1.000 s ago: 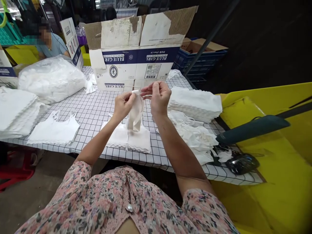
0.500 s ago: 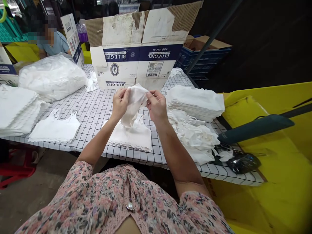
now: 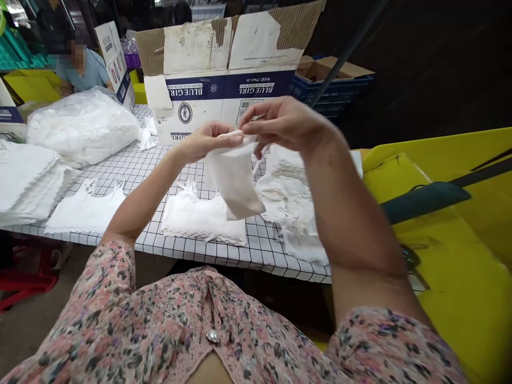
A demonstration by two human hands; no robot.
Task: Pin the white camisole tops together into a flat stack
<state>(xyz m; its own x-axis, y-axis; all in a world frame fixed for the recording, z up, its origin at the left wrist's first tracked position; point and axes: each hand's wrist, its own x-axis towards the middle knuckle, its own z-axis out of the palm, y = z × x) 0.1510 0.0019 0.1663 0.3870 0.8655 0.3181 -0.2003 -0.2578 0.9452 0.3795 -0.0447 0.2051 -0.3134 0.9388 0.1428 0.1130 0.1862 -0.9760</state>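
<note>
A white camisole (image 3: 236,184) hangs in the air over the table, its lower end drooping. My left hand (image 3: 210,140) pinches its upper edge between thumb and fingers. Close beside it, my right hand (image 3: 280,124) grips the same edge with its fingertips, and a thin strap dangles below those fingers. Beneath the held piece lies a small stack of white camisoles (image 3: 204,217) with scalloped hems. Another flat camisole (image 3: 86,208) rests farther left. A loose heap of white garments (image 3: 296,226) is partly hidden behind my right arm.
A tall stack of white garments (image 3: 28,178) and a filled clear plastic bag (image 3: 82,122) occupy the left side. An upright cardboard box (image 3: 200,109) stands at the back. Blue crates (image 3: 340,90) and a yellow panel (image 3: 460,256) are right. A person (image 3: 86,72) sits beyond.
My right hand has risen and shifted right, bringing its forearm across the heap. The camisole has turned and now hangs lower and farther right. My left hand has moved slightly up.
</note>
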